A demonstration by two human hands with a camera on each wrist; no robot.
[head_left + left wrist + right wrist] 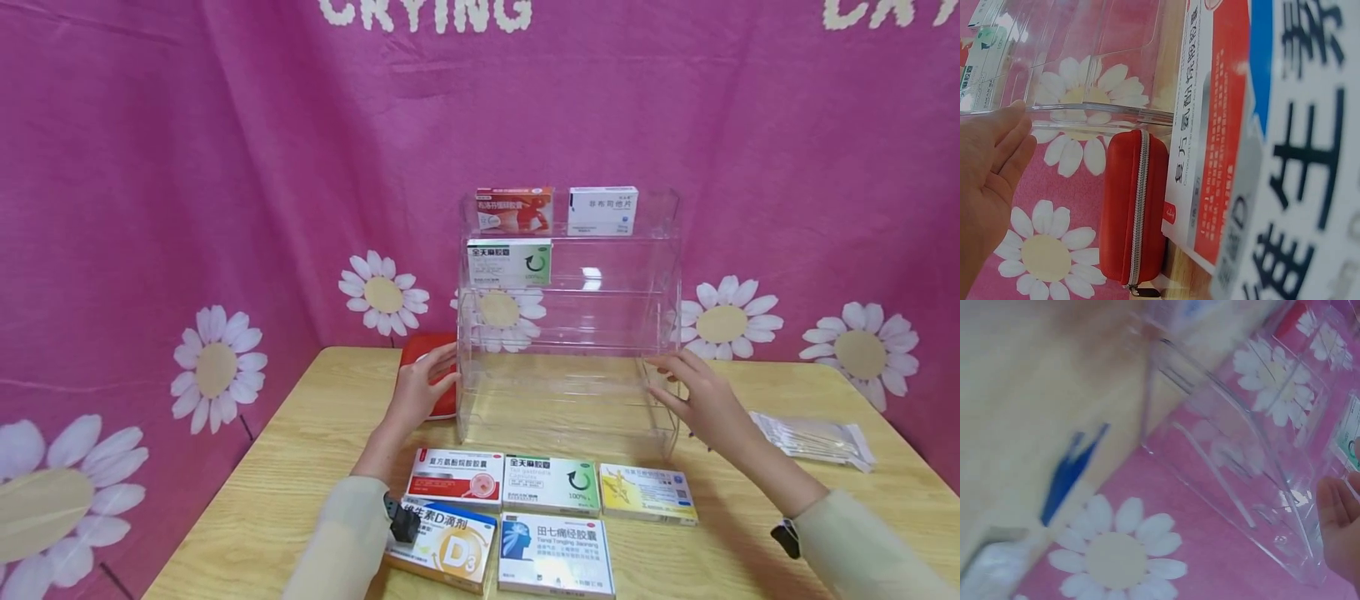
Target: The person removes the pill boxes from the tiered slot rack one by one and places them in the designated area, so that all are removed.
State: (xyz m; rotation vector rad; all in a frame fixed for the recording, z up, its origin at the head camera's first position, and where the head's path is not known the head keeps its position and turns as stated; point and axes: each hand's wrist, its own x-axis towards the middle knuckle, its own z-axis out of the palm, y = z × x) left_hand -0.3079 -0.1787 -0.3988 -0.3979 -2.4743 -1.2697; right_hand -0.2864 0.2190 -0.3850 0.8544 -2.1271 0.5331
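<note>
A clear acrylic tiered stand point(570, 367) rises at the back of the table. My left hand point(420, 387) is at its left side, fingers extended toward the edge; in the left wrist view that hand point(988, 169) has its fingertips at the clear panel. At the opposite side, my right hand point(701, 404) has thumb and fingers spread, and whether it touches the panel is hard to tell. On the top tier stand a red medicine box point(514, 211) and a white one point(602, 211). A green-and-white medicine box point(509, 263) occupies the tier below, at the left.
Before the stand lie a red-and-white box point(455, 476), a green-and-white box point(551, 483), a yellow box point(648, 493), a vitamin D box point(446, 546) and a blue-and-white box point(556, 554). A red zippered case point(1135, 209) sits behind left; bagged cotton swabs point(813, 439) lie right. A blue object point(1069, 478) is blurred.
</note>
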